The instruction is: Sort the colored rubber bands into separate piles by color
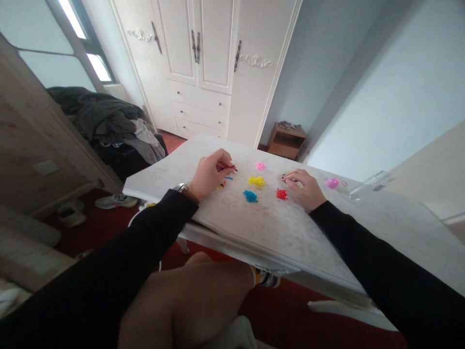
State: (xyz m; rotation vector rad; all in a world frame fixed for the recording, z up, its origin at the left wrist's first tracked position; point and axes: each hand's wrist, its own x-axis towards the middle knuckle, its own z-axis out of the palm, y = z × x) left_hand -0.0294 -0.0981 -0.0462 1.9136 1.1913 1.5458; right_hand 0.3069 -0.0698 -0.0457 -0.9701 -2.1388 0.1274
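My left hand (212, 175) is closed in a loose pinch above the left part of the white table (240, 223). Small thin pieces (224, 166), reddish with a dark end showing, are between its fingers. Loose coloured pieces (228, 178) lie just under that hand. To the right, my right hand (303, 188) has its fingers pinched together at some tiny black pieces (284, 176); what it grips is too small to make out. Between the hands lie little piles: pink (260, 166), yellow (256, 182), blue (250, 196) and red (281, 194).
A purple object with a loop (332, 182) and a clear, transparent container (370, 186) are on the table right of my right hand. Behind stand a white wardrobe (203, 102) and a small wooden cabinet (286, 141). Clothes (112, 121) are heaped at left.
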